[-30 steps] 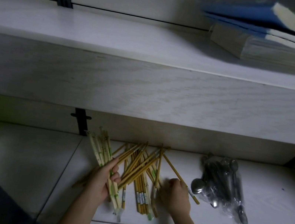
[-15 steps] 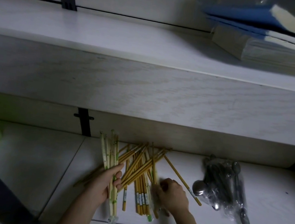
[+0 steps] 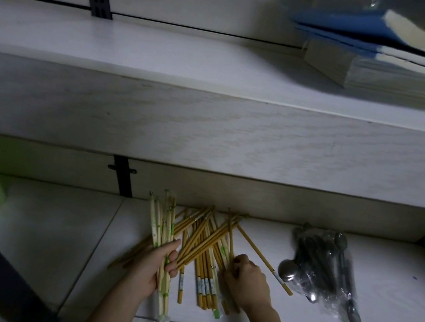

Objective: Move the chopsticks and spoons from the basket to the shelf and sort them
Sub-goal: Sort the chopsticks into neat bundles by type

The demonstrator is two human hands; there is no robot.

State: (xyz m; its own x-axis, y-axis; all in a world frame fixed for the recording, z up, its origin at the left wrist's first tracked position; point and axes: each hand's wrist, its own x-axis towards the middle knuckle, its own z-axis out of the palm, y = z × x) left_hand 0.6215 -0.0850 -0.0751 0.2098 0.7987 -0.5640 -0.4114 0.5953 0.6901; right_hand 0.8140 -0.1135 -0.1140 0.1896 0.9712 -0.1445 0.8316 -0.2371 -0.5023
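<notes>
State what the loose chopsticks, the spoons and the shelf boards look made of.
Loose yellow-brown chopsticks: likely bamboo or wood, matte, printed bands near the ends. Grey spoons: probably polished metal, bright glints, inside crinkly clear plastic bags. White shelf boards: seem laminated wood, faint grain pattern.

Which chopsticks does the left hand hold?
The pale wrapped chopsticks with green marks, gripped by the left hand; the yellow chopsticks lie loose on the shelf.

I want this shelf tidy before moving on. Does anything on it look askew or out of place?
The loose brown chopsticks lie crossed in a fanned heap, and one stray chopstick angles out toward the bagged spoons. The wrapped pale chopsticks held by the left hand are a neat bundle. Nothing looks spilled or broken.
</notes>
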